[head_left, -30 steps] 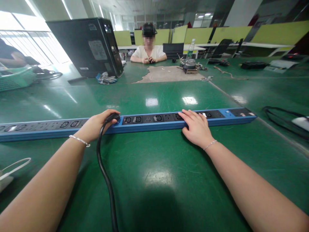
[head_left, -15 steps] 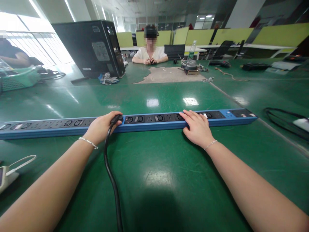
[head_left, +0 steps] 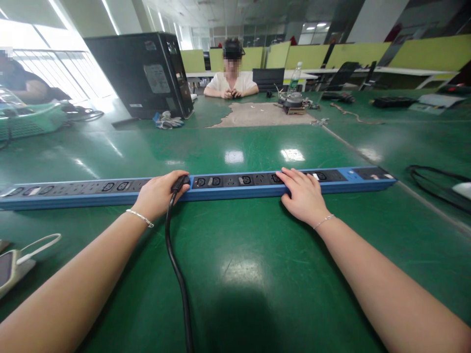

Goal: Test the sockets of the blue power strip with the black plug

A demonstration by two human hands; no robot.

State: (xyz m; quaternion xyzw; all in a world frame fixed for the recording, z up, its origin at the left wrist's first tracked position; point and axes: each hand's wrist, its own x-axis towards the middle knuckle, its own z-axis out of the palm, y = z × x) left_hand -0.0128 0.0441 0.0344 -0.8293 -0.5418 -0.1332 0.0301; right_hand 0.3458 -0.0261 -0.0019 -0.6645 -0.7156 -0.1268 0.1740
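A long blue power strip (head_left: 235, 193) with black sockets lies across the green table. My left hand (head_left: 156, 195) is closed around a black power plug (head_left: 179, 184) at the strip's middle. The plug sits against the strip's top face; my fingers hide how deep it is in a socket. From it a thick black cable (head_left: 175, 262) runs down toward me. My right hand (head_left: 303, 196) grips the strip farther right, fingers across its top and thumb at its near side, covering part of a socket.
A black computer case (head_left: 140, 73) stands at the back left, gloves (head_left: 168, 120) beside it. Across the table sits a person (head_left: 231, 81). A green basket (head_left: 33, 120) and a phone-like device (head_left: 11, 272) are on the left. A coiled black cable (head_left: 434, 184) lies right.
The whole scene has shifted slightly to the right in the picture. Both hands keep their places on the plug and the power strip.
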